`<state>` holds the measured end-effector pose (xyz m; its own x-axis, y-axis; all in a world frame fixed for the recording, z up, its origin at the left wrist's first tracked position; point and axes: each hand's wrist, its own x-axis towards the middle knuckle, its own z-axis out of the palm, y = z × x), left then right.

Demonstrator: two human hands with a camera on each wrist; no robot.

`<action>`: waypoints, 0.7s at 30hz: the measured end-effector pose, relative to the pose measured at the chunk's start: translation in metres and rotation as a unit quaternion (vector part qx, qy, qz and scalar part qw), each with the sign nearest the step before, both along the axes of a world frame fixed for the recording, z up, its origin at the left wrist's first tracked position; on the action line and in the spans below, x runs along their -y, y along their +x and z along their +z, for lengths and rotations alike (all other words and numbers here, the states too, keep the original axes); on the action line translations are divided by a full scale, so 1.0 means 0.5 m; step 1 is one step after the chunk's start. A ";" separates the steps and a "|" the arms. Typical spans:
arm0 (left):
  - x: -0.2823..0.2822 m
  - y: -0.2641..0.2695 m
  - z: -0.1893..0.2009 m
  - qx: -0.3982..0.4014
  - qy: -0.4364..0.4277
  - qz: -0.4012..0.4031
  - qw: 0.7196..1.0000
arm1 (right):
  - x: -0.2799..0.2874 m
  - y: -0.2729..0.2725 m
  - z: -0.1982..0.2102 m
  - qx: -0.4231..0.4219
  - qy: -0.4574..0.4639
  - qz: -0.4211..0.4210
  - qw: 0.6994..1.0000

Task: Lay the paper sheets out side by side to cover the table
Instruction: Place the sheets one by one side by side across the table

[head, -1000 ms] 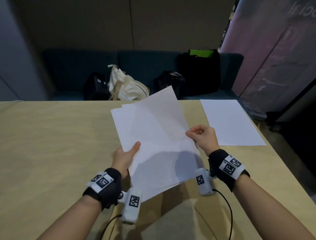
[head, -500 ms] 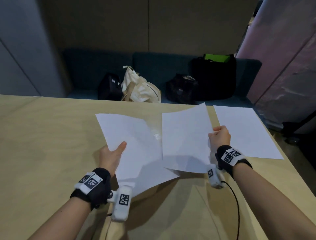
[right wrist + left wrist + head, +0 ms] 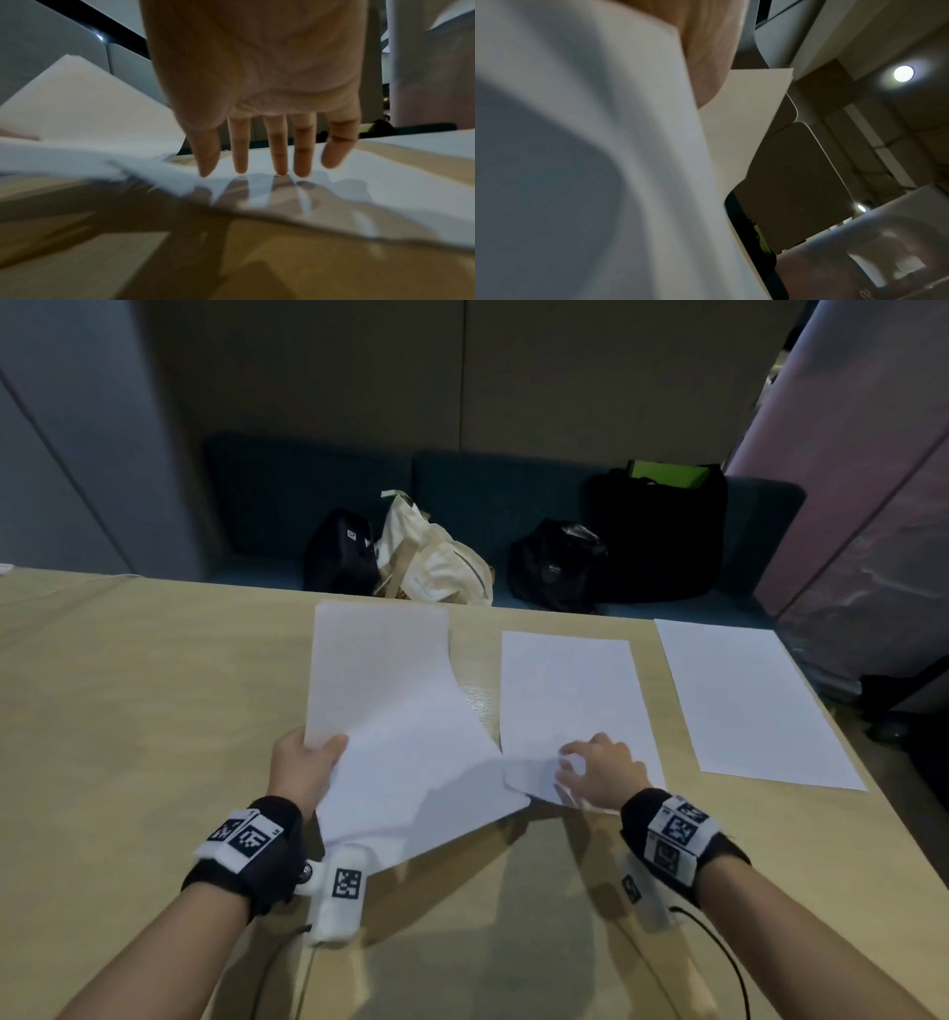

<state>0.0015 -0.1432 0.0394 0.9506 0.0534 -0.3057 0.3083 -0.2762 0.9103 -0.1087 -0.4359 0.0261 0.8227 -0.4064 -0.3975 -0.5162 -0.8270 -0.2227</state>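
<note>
My left hand [image 3: 303, 765] grips a stack of white paper sheets [image 3: 390, 726] by its left edge and holds it tilted above the light wooden table [image 3: 128, 711]; the stack [image 3: 590, 162] fills the left wrist view. A single sheet [image 3: 570, 706] lies flat on the table right of the stack. My right hand [image 3: 598, 770] rests on its near end, fingertips [image 3: 280, 166] straight and touching the sheet [image 3: 347, 182]. Another sheet [image 3: 750, 701] lies flat at the table's right edge.
Behind the table's far edge runs a dark blue bench [image 3: 513, 505] with black bags [image 3: 652, 531] and a cream tote [image 3: 436, 562]. The table's right edge [image 3: 904, 829] is close to the rightmost sheet. Bare wood spreads to the left.
My right hand has laid its single sheet flat on the table and let go of its edge, fingers now straight on it. The left hand lifted the stack more upright.
</note>
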 end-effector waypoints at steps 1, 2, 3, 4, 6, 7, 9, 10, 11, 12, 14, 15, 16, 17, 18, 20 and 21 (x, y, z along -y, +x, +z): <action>0.000 0.000 0.007 0.004 -0.017 0.005 1.000 | -0.010 -0.005 -0.003 -0.013 0.000 0.006 1.000; 0.000 0.001 0.011 0.003 -0.033 0.007 0.999 | -0.013 -0.006 -0.004 -0.023 -0.004 0.007 1.000; 0.000 0.001 0.014 -0.002 -0.048 0.006 0.999 | -0.011 -0.005 -0.004 -0.031 -0.009 0.006 0.999; 0.001 -0.001 0.018 -0.006 -0.059 0.003 0.998 | -0.005 -0.001 -0.004 -0.036 -0.013 0.003 0.999; 0.002 -0.006 0.022 -0.013 -0.069 -0.003 0.998 | 0.013 0.010 -0.004 -0.036 -0.011 -0.008 0.999; 0.003 -0.009 0.023 -0.013 -0.071 -0.003 0.997 | 0.022 0.017 -0.005 -0.032 -0.007 -0.016 0.999; 0.006 -0.014 0.022 -0.017 -0.077 -0.003 0.997 | 0.038 0.030 -0.009 -0.023 -0.005 -0.029 0.999; 0.008 -0.016 0.021 -0.019 -0.081 -0.003 0.997 | 0.043 0.038 -0.010 -0.019 -0.008 -0.033 0.999; 0.009 -0.017 0.019 -0.023 -0.084 -0.006 0.996 | 0.048 0.043 -0.011 -0.014 -0.010 -0.038 0.999; 0.011 -0.020 0.018 -0.025 -0.088 -0.009 0.996 | 0.052 0.048 -0.013 -0.009 -0.010 -0.043 0.999; 0.015 -0.023 0.015 -0.028 -0.091 -0.012 0.995 | 0.059 0.054 -0.015 0.003 -0.008 -0.051 0.999; 0.017 -0.023 0.014 -0.029 -0.092 -0.013 0.995 | 0.063 0.056 -0.017 0.008 -0.009 -0.053 0.999; 0.018 -0.024 0.012 -0.031 -0.093 -0.014 0.995 | 0.065 0.057 -0.019 0.012 -0.009 -0.052 0.999; 0.019 -0.024 0.010 -0.033 -0.095 -0.015 0.995 | 0.067 0.058 -0.021 0.014 -0.011 -0.050 0.999; 0.021 -0.024 0.009 -0.035 -0.098 -0.017 0.994 | 0.067 0.057 -0.024 0.014 -0.012 -0.046 0.999; 0.024 -0.024 0.008 -0.037 -0.101 -0.019 0.994 | 0.066 0.055 -0.028 0.016 -0.014 -0.043 0.999; 0.025 -0.024 0.008 -0.038 -0.101 -0.020 0.994 | 0.065 0.053 -0.030 0.016 -0.015 -0.043 0.999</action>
